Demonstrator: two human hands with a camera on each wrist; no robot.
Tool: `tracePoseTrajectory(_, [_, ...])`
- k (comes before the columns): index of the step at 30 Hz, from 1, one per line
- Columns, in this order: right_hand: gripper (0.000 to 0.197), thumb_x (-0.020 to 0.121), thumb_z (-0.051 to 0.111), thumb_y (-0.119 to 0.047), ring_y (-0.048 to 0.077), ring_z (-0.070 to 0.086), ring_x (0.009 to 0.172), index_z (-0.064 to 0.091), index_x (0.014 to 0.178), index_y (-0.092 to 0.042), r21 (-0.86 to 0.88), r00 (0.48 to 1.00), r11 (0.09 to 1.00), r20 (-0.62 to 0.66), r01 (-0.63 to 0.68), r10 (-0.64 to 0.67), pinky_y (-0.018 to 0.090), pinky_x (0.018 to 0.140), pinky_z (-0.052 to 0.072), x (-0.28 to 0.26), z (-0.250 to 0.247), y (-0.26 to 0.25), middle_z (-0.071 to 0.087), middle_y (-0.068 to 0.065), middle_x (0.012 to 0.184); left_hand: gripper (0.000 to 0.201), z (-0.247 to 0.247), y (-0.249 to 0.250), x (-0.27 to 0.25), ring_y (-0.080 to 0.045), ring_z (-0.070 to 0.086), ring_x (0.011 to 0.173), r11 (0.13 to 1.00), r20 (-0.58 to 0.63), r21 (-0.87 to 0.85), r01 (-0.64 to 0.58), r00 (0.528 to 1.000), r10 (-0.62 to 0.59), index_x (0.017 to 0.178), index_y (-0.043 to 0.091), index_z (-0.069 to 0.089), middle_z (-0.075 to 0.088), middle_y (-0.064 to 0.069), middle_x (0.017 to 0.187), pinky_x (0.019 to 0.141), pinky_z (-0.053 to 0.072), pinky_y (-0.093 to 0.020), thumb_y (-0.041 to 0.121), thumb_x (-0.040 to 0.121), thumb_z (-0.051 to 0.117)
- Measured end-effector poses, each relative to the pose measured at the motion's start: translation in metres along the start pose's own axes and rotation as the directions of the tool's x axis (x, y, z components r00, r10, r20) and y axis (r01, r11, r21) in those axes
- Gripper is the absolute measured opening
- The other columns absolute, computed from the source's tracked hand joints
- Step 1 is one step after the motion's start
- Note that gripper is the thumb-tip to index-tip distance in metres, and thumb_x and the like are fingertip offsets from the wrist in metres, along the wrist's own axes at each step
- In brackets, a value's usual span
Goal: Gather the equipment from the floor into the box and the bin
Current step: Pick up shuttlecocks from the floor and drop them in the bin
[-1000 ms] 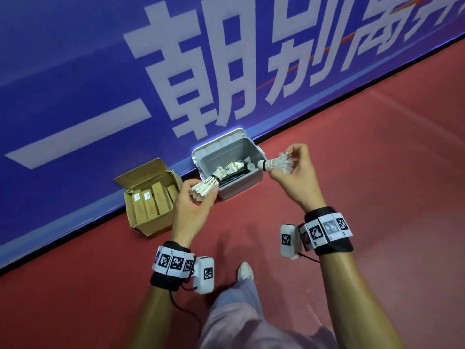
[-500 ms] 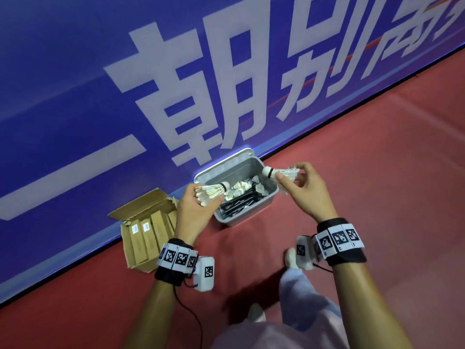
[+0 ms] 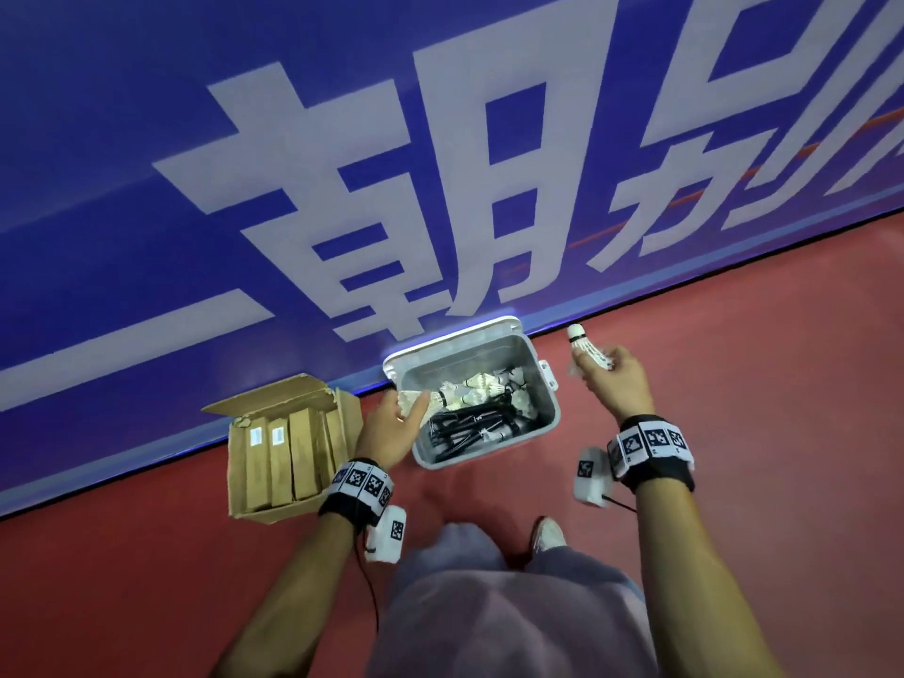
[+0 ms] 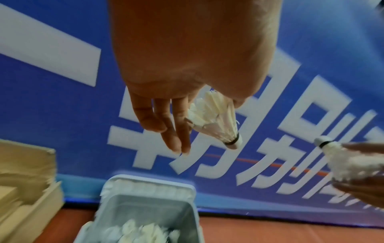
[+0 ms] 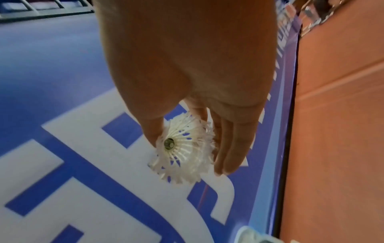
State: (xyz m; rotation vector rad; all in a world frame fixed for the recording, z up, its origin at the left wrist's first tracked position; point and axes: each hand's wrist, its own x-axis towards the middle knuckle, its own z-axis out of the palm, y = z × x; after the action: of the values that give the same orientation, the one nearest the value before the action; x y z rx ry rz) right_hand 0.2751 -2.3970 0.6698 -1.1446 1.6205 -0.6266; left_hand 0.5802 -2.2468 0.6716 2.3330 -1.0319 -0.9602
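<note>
My left hand (image 3: 408, 408) pinches a white feather shuttlecock (image 3: 423, 401) between thumb and forefinger at the left rim of the grey bin (image 3: 550, 423). In the left wrist view this shuttlecock (image 4: 216, 121) hangs cork down above the bin (image 4: 149, 184), with the other fingers straight. My right hand (image 3: 594, 362) grips a second shuttlecock (image 3: 584, 345), cork up, to the right of the bin and outside it. The right wrist view looks into its feather skirt (image 5: 185, 151). Several shuttlecocks (image 3: 482, 386) and black cords (image 3: 469, 425) lie in the bin.
An open cardboard box (image 3: 274, 511) with several long brown cartons stands left of the bin, both against a blue banner wall (image 3: 440, 139). The floor (image 3: 758, 359) is red. My white shoe (image 3: 548, 530) is behind the bin, and my knee fills the lower middle.
My right hand has swung from over the bin to its right side, turning its shuttlecock cork up. My left hand has dropped to the bin's left rim. My head has come closer.
</note>
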Motion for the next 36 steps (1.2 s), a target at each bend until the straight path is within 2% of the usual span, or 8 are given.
tracePoseTrajectory(3, [0.042,0.094,0.072,-0.042,0.023,0.062,0.074,0.062,0.105,-0.003,-0.071,0.992,0.993,0.073,-0.095,0.1,0.032,0.067,0.047,0.025,0.032,0.006,0.068,0.008,0.089,0.069,0.011,-0.019,0.037,-0.029,0.067,0.092,0.991,0.049,0.072,0.113,0.992,-0.117,0.089,0.023,0.057,0.069,-0.003,0.089,0.085,0.053,-0.04,0.089,0.083,0.038])
tracePoseTrajectory(8, [0.048,0.095,0.07,-0.047,0.029,0.066,0.097,0.066,0.102,0.001,-0.203,0.965,0.955,0.108,-0.215,0.24,0.039,0.092,0.051,0.078,0.09,0.043,0.069,0.014,0.098,0.078,0.031,-0.067,0.112,-0.029,0.071,0.096,0.943,0.155,0.178,0.28,0.939,-0.308,0.11,0.016,0.065,0.074,-0.008,0.108,0.088,0.057,-0.038,0.084,0.077,0.048])
tracePoseTrajectory(12, [0.062,0.088,0.068,-0.063,0.032,0.068,0.095,0.067,0.106,-0.003,-0.288,0.908,0.893,0.138,-0.345,0.395,0.051,0.092,0.059,0.138,0.138,0.087,0.069,0.012,0.101,0.038,0.032,-0.078,0.153,-0.03,0.067,0.109,0.906,0.227,0.327,0.27,0.908,-0.352,0.108,0.016,0.059,0.069,-0.008,0.113,0.085,0.052,-0.03,0.046,0.089,0.071])
tracePoseTrajectory(16, [0.057,0.095,0.067,-0.052,0.036,0.069,0.094,0.07,0.115,0.002,-0.338,0.868,0.85,0.153,-0.404,0.473,0.043,0.084,0.058,0.183,0.179,0.099,0.071,0.019,0.103,0.046,0.033,-0.104,0.187,-0.027,0.065,0.118,0.85,0.258,0.475,0.228,0.887,-0.382,0.127,0.007,0.06,0.069,-0.008,0.122,0.078,0.045,-0.025,0.031,0.09,0.074])
tracePoseTrajectory(20, [0.051,0.096,0.071,-0.033,0.031,0.065,0.1,0.064,0.133,0.001,-0.457,0.846,0.805,0.182,-0.379,0.502,0.031,0.081,0.044,0.215,0.199,0.1,0.069,0.021,0.114,0.019,0.036,-0.125,0.217,-0.03,0.064,0.124,0.8,0.332,0.555,0.226,0.822,-0.463,0.109,0.012,0.07,0.064,0.002,0.091,0.073,0.044,-0.012,0.025,0.099,0.062])
tracePoseTrajectory(26, [0.068,0.074,0.067,-0.052,0.038,0.068,0.113,0.066,0.127,-0.01,-0.548,0.876,0.796,0.216,-0.256,0.431,0.039,0.094,0.053,0.273,0.221,0.122,0.07,0.02,0.123,0.043,0.029,-0.123,0.246,-0.026,0.064,0.12,0.754,0.33,0.64,0.148,0.833,-0.444,0.128,0.012,0.066,0.067,-0.008,0.128,0.083,0.047,-0.023,0.038,0.093,0.066])
tracePoseTrajectory(31, [0.04,0.088,0.075,-0.042,0.031,0.073,0.1,0.074,0.111,-0.01,-0.308,0.945,0.919,0.133,-0.247,0.299,0.046,0.094,0.057,0.248,0.21,0.02,0.077,0.012,0.103,0.045,0.037,-0.093,0.277,-0.031,0.069,0.109,0.837,0.352,0.547,0.018,0.902,-0.249,0.114,0.013,0.056,0.068,-0.01,0.114,0.082,0.055,-0.032,0.043,0.085,0.073])
tracePoseTrajectory(36, [0.013,0.096,0.07,-0.027,0.02,0.07,0.086,0.069,0.106,-0.018,-0.135,0.985,0.98,0.076,-0.144,0.155,0.038,0.087,0.057,0.199,0.17,-0.021,0.073,-0.006,0.087,0.083,0.065,-0.068,0.317,-0.032,0.063,0.12,0.882,0.33,0.47,-0.027,0.932,-0.147,0.145,0.011,0.04,0.057,-0.012,0.137,0.093,0.054,-0.033,0.046,0.081,0.081])
